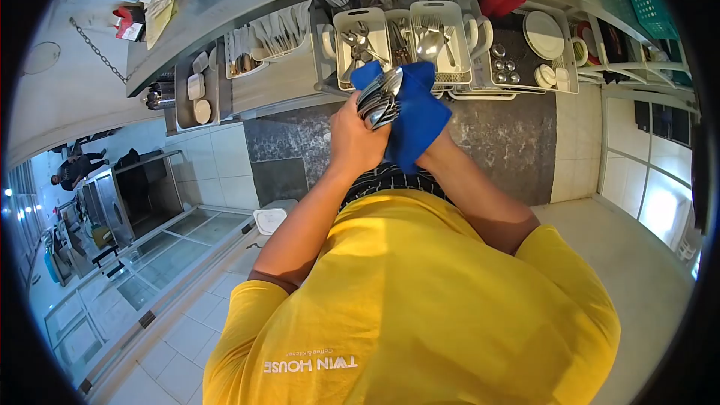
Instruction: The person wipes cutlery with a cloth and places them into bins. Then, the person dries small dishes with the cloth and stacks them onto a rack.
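Note:
My left hand (pixel 358 137) is closed around a bunch of metal forks and spoons (pixel 381 101), their heads pointing up and away from me. A blue cloth (pixel 417 116) hangs beside and partly behind this bunch. Its folds cover most of my right hand (pixel 433 148), which holds the cloth against the cutlery; the fingers are hidden. Just beyond my hands, a white bin (pixel 344 24) contains spoons and other cutlery. To its right, a second white bin (pixel 463 56) holds forks and a large serving spoon (pixel 430 46).
Under the steel counter (pixel 225 7), more cutlery stands in a white basket (pixel 259 56) at left. On the right, a drawer holds white plates (pixel 543 35) and small metal pieces. A teal basket (pixel 646 1) sits at far right. Another person (pixel 76 167) is in the left background.

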`<state>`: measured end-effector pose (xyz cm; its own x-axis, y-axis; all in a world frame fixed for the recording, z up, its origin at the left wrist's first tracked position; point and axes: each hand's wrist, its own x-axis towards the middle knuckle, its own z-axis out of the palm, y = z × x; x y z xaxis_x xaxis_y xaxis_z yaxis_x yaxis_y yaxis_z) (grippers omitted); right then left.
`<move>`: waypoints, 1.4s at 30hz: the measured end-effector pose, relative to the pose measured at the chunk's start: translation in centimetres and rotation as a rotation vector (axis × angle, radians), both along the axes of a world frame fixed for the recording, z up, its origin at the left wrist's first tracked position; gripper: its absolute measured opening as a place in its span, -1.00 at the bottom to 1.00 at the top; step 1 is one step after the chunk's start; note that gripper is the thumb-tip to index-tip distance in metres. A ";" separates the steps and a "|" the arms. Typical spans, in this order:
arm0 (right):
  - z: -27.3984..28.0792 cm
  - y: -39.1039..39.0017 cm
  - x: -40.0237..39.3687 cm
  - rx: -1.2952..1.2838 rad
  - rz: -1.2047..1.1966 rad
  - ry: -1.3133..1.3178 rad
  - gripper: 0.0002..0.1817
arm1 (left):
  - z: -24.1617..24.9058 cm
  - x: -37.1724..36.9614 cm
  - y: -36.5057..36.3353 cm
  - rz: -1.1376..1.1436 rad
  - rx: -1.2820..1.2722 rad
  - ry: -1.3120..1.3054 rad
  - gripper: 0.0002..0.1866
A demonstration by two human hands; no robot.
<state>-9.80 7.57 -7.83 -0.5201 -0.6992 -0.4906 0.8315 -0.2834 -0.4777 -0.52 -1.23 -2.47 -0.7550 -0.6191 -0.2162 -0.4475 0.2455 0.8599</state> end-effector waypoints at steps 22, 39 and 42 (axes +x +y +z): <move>-12.2 -10.6 -0.5 0.328 0.932 1.227 -0.58 | -10.3 8.3 -11.8 0.580 1.280 0.123 -0.79; 1.9 -6.1 -3.1 0.329 -0.137 0.815 -0.73 | 1.0 3.3 -5.7 0.118 0.848 0.199 -0.76; 4.8 -4.3 -3.8 0.102 -0.200 0.569 -0.69 | 1.7 3.2 -3.3 0.053 0.772 0.218 -0.79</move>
<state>-13.64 3.30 -3.07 -0.8366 -0.5248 -0.1570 0.3735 -0.3370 -0.8642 2.68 -4.53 -0.80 -0.8036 -0.3910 -0.4488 -0.2445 -0.4706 0.8478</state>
